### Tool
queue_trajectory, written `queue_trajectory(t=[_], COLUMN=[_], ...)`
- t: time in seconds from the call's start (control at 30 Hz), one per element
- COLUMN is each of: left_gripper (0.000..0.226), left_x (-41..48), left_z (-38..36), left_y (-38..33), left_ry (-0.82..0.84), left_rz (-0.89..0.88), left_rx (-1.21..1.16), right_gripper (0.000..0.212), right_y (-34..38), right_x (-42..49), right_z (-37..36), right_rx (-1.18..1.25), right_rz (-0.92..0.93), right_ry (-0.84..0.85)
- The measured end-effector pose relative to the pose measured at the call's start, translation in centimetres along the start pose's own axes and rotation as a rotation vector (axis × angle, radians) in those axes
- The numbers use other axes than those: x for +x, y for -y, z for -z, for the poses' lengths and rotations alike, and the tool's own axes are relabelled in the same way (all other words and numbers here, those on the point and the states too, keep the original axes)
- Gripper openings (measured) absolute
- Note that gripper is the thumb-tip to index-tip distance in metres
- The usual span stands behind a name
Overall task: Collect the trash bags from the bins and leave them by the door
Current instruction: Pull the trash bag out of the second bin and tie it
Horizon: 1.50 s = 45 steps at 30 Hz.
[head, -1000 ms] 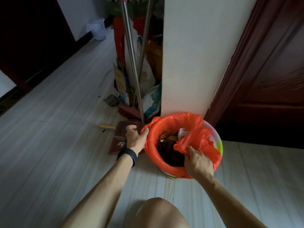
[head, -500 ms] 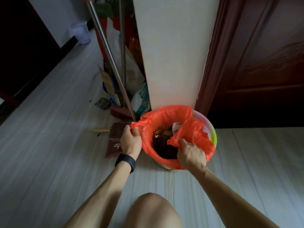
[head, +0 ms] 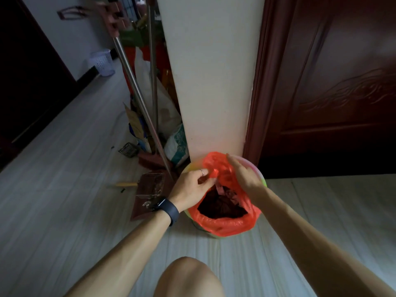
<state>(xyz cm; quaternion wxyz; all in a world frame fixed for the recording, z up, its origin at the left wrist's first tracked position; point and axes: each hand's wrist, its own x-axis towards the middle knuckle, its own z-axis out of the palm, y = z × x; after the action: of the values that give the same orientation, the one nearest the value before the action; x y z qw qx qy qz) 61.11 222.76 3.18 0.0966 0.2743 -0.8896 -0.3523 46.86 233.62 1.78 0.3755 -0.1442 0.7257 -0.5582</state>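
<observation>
- Head view, lower centre: orange plastic trash bag (head: 227,224) sits in a pale round plastic bin (head: 256,169) on the floor, mouth open, dark rubbish inside.
- Left hand (head: 190,185), dark wristband (head: 169,209): thumb and fingers pinch a tab of the bag's far-left edge.
- Right hand (head: 246,179): fingers lie stretched across the raised far fold of the bag, touching it; thumb hidden, so a grip cannot be told.
- Bin stands against a white pillar (head: 210,71); dark red-brown wooden door (head: 332,82) at right.
</observation>
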Motion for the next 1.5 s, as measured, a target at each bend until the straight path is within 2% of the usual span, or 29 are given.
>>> queue_trajectory(t=[0.1, 0.23, 0.37, 0.47, 0.53, 0.6, 0.67, 0.77, 0.83, 0.9, 1.0, 1.1, 1.17, 1.23, 1.4, 1.5], left_gripper=[0.036, 0.035, 0.033, 0.026, 0.019, 0.017, 0.029, 0.062, 0.068, 0.073, 0.084, 0.076, 0.063, 0.059, 0.06, 0.064], left_x=[-0.4, -1.0, -2.1, -2.7, -3.1, -3.1, -2.3, -0.7, 0.1, -0.1, 0.0, 0.6, 1.3, 2.1, 3.4, 3.4], left_z=[-0.4, 0.0, 0.2, 0.3, 0.6, 0.4, -0.5, -3.0, -4.8, -5.3, -5.8, -5.3, -3.9, -1.9, 4.0, 6.7], left_y=[-0.4, -0.2, 0.3, 1.1, 2.0, 3.8, 6.8, 12.0, 13.3, 12.5, 12.1, 12.1, 11.4, 9.7, -0.2, -7.0], left_ry=[-0.006, -0.038, 0.026, 0.046, -0.023, -0.137, -0.188, -0.047, 0.03, 0.032, 0.011, 0.033, -0.007, -0.041, -0.104, -0.136], left_rz=[-0.061, -0.096, -0.101, -0.097, -0.039, 0.1, 0.275, 0.458, 0.504, 0.496, 0.521, 0.568, 0.544, 0.434, 0.12, -0.034], left_rx=[0.046, 0.049, 0.076, 0.047, -0.104, -0.25, -0.242, -0.156, -0.216, -0.254, -0.233, -0.133, -0.083, -0.099, -0.223, -0.376], right_gripper=[0.051, 0.077, 0.06, 0.023, 0.01, 0.009, 0.013, 0.018, 0.025, 0.015, 0.012, 0.018, 0.015, 0.01, 0.011, 0.01], right_y=[0.3, -0.2, -0.6, -0.3, 0.0, 0.3, 1.2, 3.3, 4.7, 6.4, 9.2, 11.6, 13.2, 14.5, 18.1, 20.5], right_x=[0.0, 0.4, 0.0, -0.2, -0.3, -0.1, 0.2, 0.4, 0.3, 0.0, -0.2, -0.7, -1.6, -2.6, -5.7, -8.0], right_z=[0.4, 0.6, 0.1, -0.2, -0.5, -0.6, -0.5, -0.5, -0.4, -0.5, -0.1, 0.2, 0.6, 1.5, 4.5, 7.1], right_rx=[-0.045, -0.032, -0.154, -0.21, -0.162, -0.139, -0.148, -0.161, -0.147, -0.139, -0.134, -0.092, -0.069, -0.054, 0.008, 0.075], right_rz=[-0.048, -0.18, -0.237, -0.173, -0.086, 0.027, 0.058, 0.073, 0.138, 0.206, 0.301, 0.357, 0.379, 0.4, 0.463, 0.523], right_ry=[0.056, 0.159, 0.145, 0.078, 0.075, 0.023, -0.034, -0.116, -0.144, -0.17, -0.214, -0.249, -0.258, -0.265, -0.315, -0.348])
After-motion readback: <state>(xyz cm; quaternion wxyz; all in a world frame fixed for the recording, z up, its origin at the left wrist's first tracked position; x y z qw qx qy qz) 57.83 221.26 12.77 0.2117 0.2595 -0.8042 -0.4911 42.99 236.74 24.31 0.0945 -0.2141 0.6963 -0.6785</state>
